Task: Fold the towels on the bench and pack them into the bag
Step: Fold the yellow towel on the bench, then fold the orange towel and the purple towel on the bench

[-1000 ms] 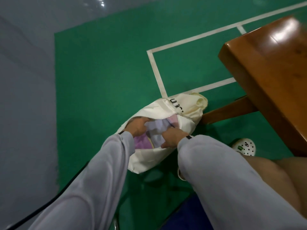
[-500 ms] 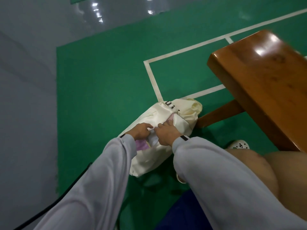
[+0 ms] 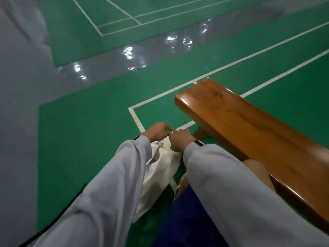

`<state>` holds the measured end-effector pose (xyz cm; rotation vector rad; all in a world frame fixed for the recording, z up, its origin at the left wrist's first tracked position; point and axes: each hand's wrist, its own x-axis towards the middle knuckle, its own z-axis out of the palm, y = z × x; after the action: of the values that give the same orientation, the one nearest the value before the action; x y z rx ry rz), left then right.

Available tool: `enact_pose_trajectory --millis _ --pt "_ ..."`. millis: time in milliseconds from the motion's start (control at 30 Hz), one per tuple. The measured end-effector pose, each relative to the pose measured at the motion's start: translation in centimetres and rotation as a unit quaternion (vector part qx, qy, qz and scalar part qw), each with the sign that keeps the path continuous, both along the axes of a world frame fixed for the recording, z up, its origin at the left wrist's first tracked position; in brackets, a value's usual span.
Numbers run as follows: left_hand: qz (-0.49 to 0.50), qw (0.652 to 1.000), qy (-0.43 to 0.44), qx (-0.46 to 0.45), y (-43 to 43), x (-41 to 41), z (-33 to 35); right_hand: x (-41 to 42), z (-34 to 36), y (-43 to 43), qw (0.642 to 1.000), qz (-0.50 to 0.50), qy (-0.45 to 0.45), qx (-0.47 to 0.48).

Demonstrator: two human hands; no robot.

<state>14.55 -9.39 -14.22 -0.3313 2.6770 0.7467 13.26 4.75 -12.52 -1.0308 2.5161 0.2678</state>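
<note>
Down on the green court floor, white lines meet in a corner just ahead. A glossy grey strip cuts across farther back, catching the lights. The wooden bench runs in from the right, polished top shining, with one angled leg planted on the green beside that line corner. Just left of the bench, the cream bag stands tall. Its bottom corner looks to be touching the floor, though the sleeves cover too much to be sure.
</note>
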Motion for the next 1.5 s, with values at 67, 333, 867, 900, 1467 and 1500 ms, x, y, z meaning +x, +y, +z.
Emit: enact_pose_trajectory --millis 67,333,867,900,1467,1500 --pt "-0.013 0.999 0.043 0.0 3.1 -2.1 2.6 -1.5 2.4 3.1 0.999 -0.036 0.026 -0.014" --pt "-0.132 0.973 0.188 0.001 19.8 -8.2 11.7 -4.4 11.1 19.3 0.97 -0.212 0.105 -0.051" --pt "-0.406 0.895 0.171 0.059 53.4 -6.3 19.8 5.3 20.2 48.9 0.836 -0.526 0.153 -0.022" --pt "-0.419 0.89 0.171 0.059 54.9 -5.5 20.2 6.3 20.5 50.5 0.826 -0.539 0.165 -0.027" --pt "-0.537 0.834 0.122 0.03 72.0 8.9 14.0 22.3 16.1 68.4 0.723 -0.678 0.136 -0.012" --pt "-0.547 0.827 0.124 0.031 72.4 9.6 13.8 23.0 15.6 69.1 0.716 -0.686 0.126 -0.017"
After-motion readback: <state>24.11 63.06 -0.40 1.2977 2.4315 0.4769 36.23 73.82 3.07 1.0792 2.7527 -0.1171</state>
